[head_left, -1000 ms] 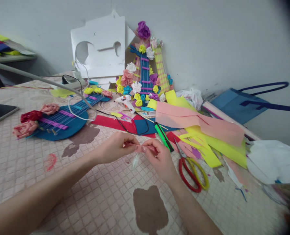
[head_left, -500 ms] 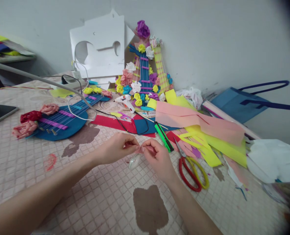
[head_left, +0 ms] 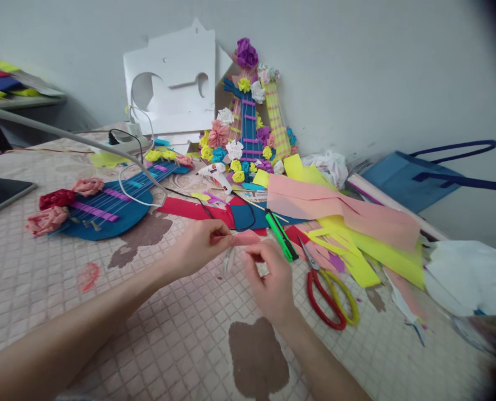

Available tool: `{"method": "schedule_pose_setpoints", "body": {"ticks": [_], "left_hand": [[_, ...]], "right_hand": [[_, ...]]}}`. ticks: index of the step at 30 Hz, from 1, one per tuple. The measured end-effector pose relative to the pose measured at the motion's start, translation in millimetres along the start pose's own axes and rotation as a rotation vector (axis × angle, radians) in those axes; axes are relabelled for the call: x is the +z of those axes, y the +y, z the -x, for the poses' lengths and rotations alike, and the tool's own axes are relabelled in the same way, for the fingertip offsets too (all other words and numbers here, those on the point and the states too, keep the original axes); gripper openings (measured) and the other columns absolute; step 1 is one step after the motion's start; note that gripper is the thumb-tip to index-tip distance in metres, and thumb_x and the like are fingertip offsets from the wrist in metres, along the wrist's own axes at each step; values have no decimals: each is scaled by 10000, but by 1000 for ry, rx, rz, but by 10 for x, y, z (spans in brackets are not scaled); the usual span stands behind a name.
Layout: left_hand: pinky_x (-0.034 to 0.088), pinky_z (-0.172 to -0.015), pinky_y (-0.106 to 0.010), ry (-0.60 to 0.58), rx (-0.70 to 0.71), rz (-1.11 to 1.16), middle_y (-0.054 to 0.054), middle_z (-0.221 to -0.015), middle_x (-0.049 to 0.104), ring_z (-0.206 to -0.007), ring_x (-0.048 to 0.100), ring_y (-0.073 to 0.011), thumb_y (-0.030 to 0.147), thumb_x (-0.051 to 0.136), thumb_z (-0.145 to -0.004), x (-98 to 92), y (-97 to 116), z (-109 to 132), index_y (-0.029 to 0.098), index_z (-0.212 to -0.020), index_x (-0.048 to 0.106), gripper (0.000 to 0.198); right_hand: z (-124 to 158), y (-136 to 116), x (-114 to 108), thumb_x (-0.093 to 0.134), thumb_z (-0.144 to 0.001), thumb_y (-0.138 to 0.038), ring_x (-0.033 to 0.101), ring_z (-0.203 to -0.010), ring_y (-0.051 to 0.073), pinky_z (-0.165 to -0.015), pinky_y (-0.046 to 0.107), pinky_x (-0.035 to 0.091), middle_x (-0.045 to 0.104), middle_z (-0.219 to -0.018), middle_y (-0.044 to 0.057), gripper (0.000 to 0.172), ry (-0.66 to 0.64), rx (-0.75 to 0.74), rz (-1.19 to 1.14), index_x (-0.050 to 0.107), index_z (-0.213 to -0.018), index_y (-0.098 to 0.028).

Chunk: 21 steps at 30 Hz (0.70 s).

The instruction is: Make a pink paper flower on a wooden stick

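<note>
Pink paper [head_left: 247, 239] is pinched by the left hand [head_left: 198, 247], the right hand's [head_left: 272, 283] grip unclear, the glue gun's [head_left: 218, 176] marks illegible.

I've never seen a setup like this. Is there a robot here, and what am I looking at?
No robot here, just a person's two bare hands. Every picture comes from one camera worn on that person's head, looking forward and down. The left hand pinches a small pink strip; the right hand is close by, fingers curled, and I can't tell whether it holds anything. Around them on the cloth-covered table lie scissors, a green box cutter, a white glue gun, a pink sheet and a blue guitar-shaped craft with rose-like flowers.
</note>
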<state>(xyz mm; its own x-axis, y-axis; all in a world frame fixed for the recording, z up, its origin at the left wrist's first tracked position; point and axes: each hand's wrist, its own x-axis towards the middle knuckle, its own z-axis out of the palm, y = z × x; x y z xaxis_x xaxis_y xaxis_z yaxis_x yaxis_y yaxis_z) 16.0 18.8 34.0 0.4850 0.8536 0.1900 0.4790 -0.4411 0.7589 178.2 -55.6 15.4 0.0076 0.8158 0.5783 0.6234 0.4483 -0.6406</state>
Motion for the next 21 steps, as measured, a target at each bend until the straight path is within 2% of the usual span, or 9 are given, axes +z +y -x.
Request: {"method": "schedule_pose_setpoints", "body": {"ticks": [2,3,5,9,16,21], "left_hand": [[422,-602,-223,28,-14,-2,-2,-707,653,-648,570,-120,255,527,-807,-12,8,-4,147,-764,641,163],[421,-604,-224,36,-18,-3,-1,-704,650,-648,566,-120,246,527,-803,-15,12,-5,145,-758,640,158],[419,-604,-225,40,-22,9,-1,-704,646,-650,561,-119,234,525,-799,-16,14,-8,143,-752,636,150],[416,-599,-221,45,-11,36,1,-704,643,-649,552,-117,229,520,-801,-21,-8,-18,146,-763,636,147],[398,-547,-202,29,-28,106,4,-666,615,-611,524,-107,262,523,-800,-47,-69,-49,145,-741,630,169],[345,-478,-185,-32,-81,258,4,-627,553,-570,470,-95,326,540,-798,-37,-89,-62,131,-743,629,222]], "right_hand": [[38,-24,68,548,-824,-203,519,-774,171,-680,316,451,549,-811,30,13,-89,56,-43,550,-834,-212],[52,-32,103,583,-797,-209,521,-791,175,-684,318,451,548,-837,35,51,-106,89,-51,553,-838,-209],[68,-37,163,625,-751,-200,521,-820,181,-698,324,451,536,-876,41,103,-103,152,-56,560,-832,-206],[72,3,211,583,-759,-160,518,-790,161,-663,298,449,504,-867,28,60,-112,244,-121,565,-792,-207],[73,50,178,530,-774,-159,500,-1006,210,-763,330,457,491,-993,68,54,-68,203,-165,536,-801,-206],[61,51,158,496,-801,-190,511,-968,194,-760,322,458,514,-983,66,40,-98,222,-213,491,-765,-205]]}}
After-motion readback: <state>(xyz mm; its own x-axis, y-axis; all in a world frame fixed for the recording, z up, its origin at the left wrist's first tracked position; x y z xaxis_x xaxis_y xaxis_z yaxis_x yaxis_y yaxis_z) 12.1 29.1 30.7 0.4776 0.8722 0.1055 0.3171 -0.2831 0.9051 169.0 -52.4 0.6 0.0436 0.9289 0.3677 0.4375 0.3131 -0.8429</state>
